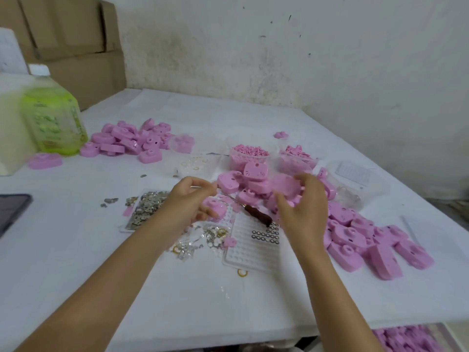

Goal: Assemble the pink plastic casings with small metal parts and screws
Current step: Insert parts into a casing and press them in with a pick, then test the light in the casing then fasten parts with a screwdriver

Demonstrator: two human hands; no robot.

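My right hand (303,207) grips a pink casing (285,186) between thumb and curled fingers, just above the pile of pink casings (368,237) at the right. My left hand (186,203) hovers beside it with curled fingers around a second pink casing (217,208); its thumb and forefinger meet near the tip, and anything pinched there is too small to see. A dark-handled screwdriver (258,214) lies between my hands on a white dimpled tray (253,252) holding black rings (266,235). Small metal parts (147,207) fill a tray under my left wrist.
Another heap of pink casings (132,141) lies at the back left beside a green bottle (53,120). Clear tubs of small pink parts (250,153) stand behind my hands. A dark phone (12,212) lies at the left edge. Cardboard boxes (76,34) stand against the wall.
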